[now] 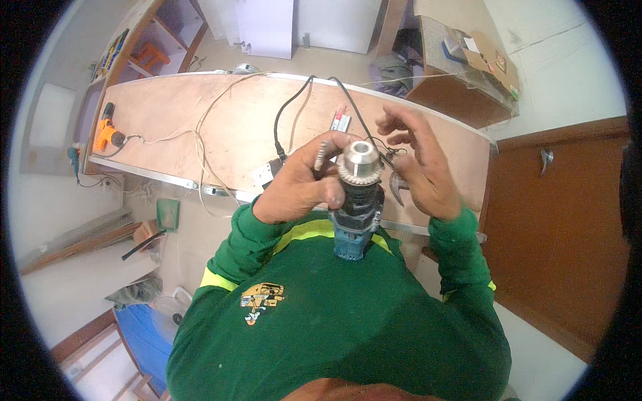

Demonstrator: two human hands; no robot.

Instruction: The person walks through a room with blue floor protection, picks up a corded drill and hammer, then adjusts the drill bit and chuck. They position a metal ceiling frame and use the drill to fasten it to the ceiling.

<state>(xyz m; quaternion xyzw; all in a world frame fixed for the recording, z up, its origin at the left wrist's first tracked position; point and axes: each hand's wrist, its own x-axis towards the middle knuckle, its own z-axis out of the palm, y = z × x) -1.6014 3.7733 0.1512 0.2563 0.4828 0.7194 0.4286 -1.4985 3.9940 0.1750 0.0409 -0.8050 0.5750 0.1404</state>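
A blue and black power drill (pixel 353 242) points its silver toothed chuck (pixel 361 164) up toward me, its body close against my shirt. My left hand (pixel 297 180) is closed at the left side of the chuck, thumb and fingers about it. A short ridged metal piece (pixel 321 156), which looks like a drill bit, sticks up among those fingers. To the right of the chuck, my right hand (pixel 424 164) is raised with its fingers apart. Close to its thumb is a small dark metal piece (pixel 397 152), partly hidden. The chuck's mouth appears hollow.
Beneath my hands runs a long wooden-topped table (pixel 221 113). An orange drill (pixel 107 134) lies at its left end, with pale cords (pixel 199 127) trailing across. A black cable (pixel 277 123) meets a white socket block (pixel 266 172). A brown door (pixel 548 220) stands at right.
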